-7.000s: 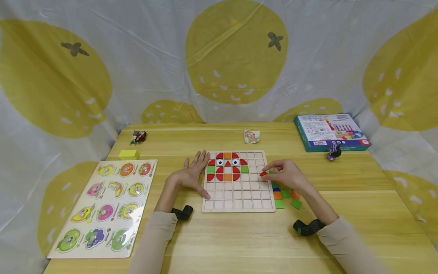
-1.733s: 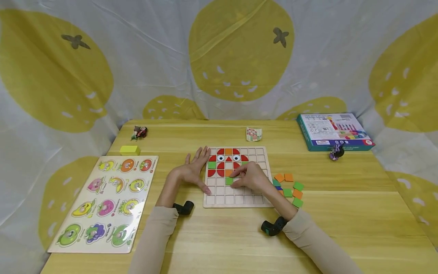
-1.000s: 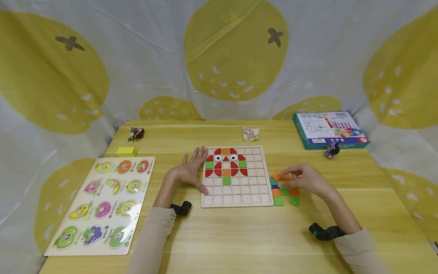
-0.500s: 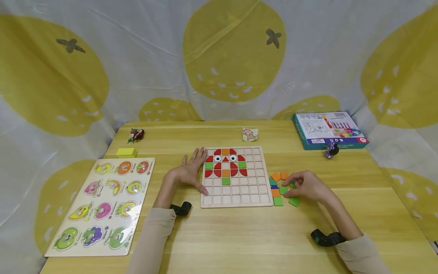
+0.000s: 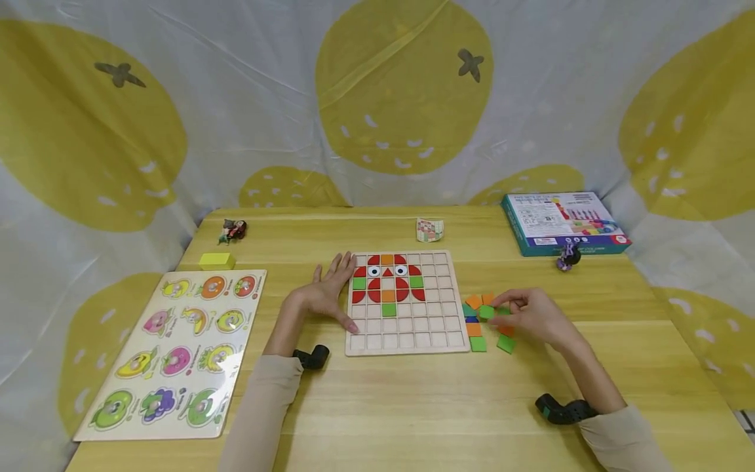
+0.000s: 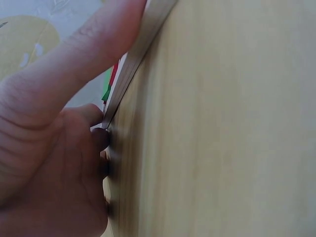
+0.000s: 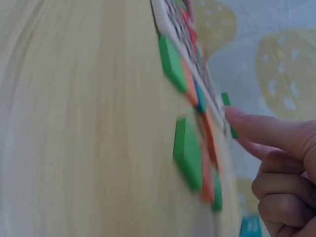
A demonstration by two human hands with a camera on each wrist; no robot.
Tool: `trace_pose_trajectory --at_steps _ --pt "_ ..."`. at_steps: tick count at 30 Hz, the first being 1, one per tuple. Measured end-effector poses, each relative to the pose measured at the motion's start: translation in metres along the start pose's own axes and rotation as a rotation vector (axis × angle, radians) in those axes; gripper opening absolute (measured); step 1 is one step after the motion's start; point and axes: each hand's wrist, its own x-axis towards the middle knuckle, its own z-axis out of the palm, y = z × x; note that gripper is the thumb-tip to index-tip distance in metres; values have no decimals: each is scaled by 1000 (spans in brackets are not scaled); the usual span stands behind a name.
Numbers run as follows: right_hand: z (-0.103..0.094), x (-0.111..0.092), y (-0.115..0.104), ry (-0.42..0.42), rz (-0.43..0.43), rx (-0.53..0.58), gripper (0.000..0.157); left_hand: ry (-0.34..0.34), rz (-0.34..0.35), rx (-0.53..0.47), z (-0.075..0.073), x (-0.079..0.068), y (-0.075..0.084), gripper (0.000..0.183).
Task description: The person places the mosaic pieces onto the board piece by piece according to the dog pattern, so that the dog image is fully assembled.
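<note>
A wooden grid board [image 5: 415, 342] lies mid-table, with red, orange and green tiles and two eye tiles set in its upper left cells. My left hand [image 5: 323, 294] rests at the board's left edge, fingers spread, thumb on its lower left rim. Just right of the board, my right hand [image 5: 533, 318] pinches a green square tile [image 5: 486, 312] between thumb and forefinger. The right wrist view shows that green tile [image 7: 226, 100] lifted off the table, its other fingers curled in. Loose tiles lie below it, among them an orange tile [image 5: 474, 330] and a green tile [image 5: 505, 343].
A fruit puzzle board [image 5: 171, 354] lies at the left, with a yellow block [image 5: 217, 261] and a small figurine [image 5: 232, 231] behind it. A patterned paper piece [image 5: 429, 230] sits beyond the grid. At back right are a box [image 5: 563, 224] and a purple figurine [image 5: 569, 256].
A green tile was placed below the orange one on the board. My right hand then went back right to the loose tiles and picked up another green tile. My left hand stayed put.
</note>
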Motion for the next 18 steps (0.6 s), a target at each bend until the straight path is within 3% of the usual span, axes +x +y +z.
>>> trace_pose_trajectory --at_steps 3,8,12,18 --pt "17 9 -22 -2 -38 18 30 6 3 12 -2 0 0 149" --pt "69 26 -68 -53 -122 33 24 8 9 12 -1 -2 0 148" --pt "101 35 -93 -53 -156 26 23 7 13 6 -2 -2 0 147" --pt "115 42 -104 -22 -142 22 24 4 4 7 -1 -2 -1 147"
